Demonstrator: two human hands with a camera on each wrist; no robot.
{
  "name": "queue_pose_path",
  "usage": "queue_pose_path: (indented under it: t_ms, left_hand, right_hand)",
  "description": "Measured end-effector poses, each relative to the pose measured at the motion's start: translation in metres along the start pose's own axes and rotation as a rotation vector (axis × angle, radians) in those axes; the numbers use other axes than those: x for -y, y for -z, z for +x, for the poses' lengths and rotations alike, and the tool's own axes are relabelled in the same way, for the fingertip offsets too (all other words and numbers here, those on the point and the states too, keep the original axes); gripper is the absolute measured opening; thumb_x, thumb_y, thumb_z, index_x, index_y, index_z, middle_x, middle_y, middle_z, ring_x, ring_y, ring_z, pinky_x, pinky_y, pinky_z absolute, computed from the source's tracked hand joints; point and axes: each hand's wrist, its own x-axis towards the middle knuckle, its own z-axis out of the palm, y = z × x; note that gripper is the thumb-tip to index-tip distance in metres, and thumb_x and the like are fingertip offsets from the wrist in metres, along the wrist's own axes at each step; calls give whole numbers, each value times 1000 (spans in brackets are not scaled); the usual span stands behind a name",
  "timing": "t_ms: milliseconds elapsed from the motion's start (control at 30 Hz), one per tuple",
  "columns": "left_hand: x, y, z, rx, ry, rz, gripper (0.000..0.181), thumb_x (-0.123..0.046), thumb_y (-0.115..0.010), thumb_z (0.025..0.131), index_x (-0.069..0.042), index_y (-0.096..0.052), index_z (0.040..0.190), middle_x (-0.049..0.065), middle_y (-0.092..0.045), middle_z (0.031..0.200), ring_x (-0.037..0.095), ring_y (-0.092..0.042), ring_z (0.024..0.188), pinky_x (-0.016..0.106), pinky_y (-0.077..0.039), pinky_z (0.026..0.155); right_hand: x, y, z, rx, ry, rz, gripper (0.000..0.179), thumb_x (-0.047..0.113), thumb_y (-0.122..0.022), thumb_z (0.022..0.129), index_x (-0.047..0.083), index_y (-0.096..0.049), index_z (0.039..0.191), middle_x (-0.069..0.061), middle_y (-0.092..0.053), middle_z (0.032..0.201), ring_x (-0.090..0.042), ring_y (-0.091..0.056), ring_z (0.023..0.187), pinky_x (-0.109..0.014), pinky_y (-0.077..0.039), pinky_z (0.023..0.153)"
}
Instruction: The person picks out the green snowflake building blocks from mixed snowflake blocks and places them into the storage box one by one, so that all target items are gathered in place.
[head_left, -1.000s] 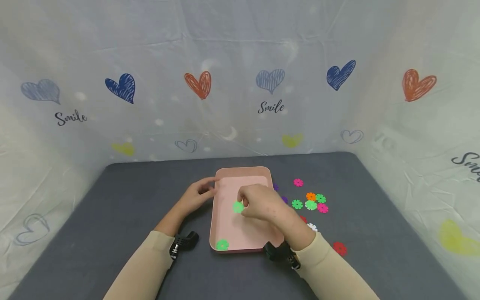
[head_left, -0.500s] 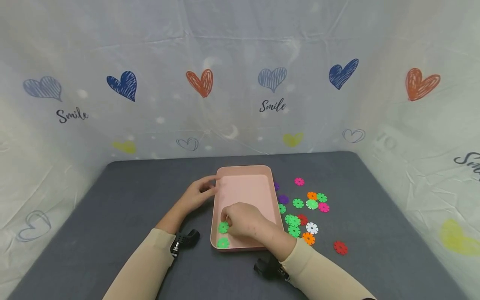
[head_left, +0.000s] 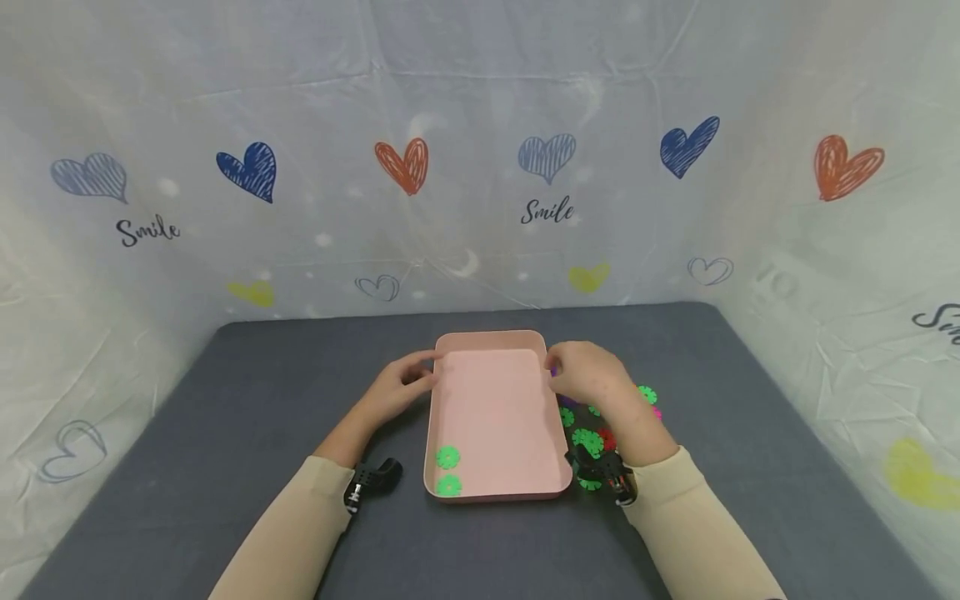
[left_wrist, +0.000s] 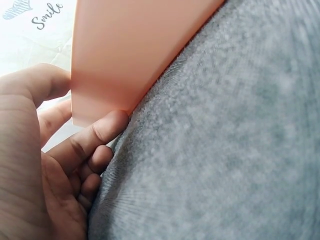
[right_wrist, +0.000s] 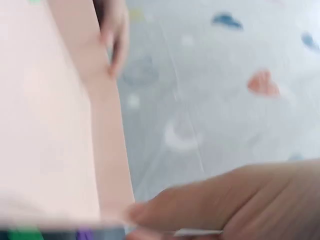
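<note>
A pink rectangular tray (head_left: 495, 417) lies on the dark table with two green notched plastic discs, a lower disc (head_left: 448, 485) and an upper disc (head_left: 447, 457), by its near left corner. My left hand (head_left: 396, 387) holds the tray's left side wall, thumb and fingertips on rim and wall in the left wrist view. At the tray's right rim is my right hand (head_left: 592, 372), its fingers bent over a purple notched disc (head_left: 553, 370) that shows between thumb and forefinger. The right wrist view is blurred, and I cannot tell whether these fingers grip the disc.
Right of the tray lie several loose notched discs, among them a green disc (head_left: 587, 441) and a red disc (head_left: 607, 439), partly hidden by my right hand and wrist. A white sheet (head_left: 465, 167) printed with hearts hangs behind the dark table (head_left: 300, 367).
My right hand set a green disc in the tray above the other green one, let go, and moved up and right to the purple disc. The left hand stays on the tray.
</note>
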Motion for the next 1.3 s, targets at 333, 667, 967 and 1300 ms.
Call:
queue_pose_path:
  t_ms: [333,667,967,1300]
  left_hand:
    - [-1,0,0,7,-17,-9,46,-21,-70,100,-7,-59,143,6,-70,95,19,-59,78,34,-45,69]
    - [-4,0,-1,-1,-6,-4,46,-20,-70,100,-5,-59,143,6,-69,93,20,-57,77,36,-44,68]
    - [-2,1,0,-1,2,2,46,-23,-70,100,-9,-60,142,4,-69,94,20,-59,79,37,-45,70]
    - [-1,0,2,-1,-4,9,45,-21,-70,100,-8,-61,142,5,-69,93,19,-57,77,35,-45,68]
  right_hand:
    - [-21,-14,9,293,-86,-68,23,5,-85,73,13,-63,74,1,-54,72,-17,-45,64,-35,-40,57]
    - [-28,-8,7,221,-53,-9,41,-5,-63,75,18,-37,53,6,-27,53,-11,-16,52,-29,-21,49]
    - [5,13,-9,-20,55,186,23,14,-66,99,7,-68,121,-10,-63,91,-19,-49,67,-37,-43,63]
    - [59,-40,-6,-24,265,382,36,4,-67,98,1,-66,134,-5,-71,82,-14,-65,70,-29,-49,63]
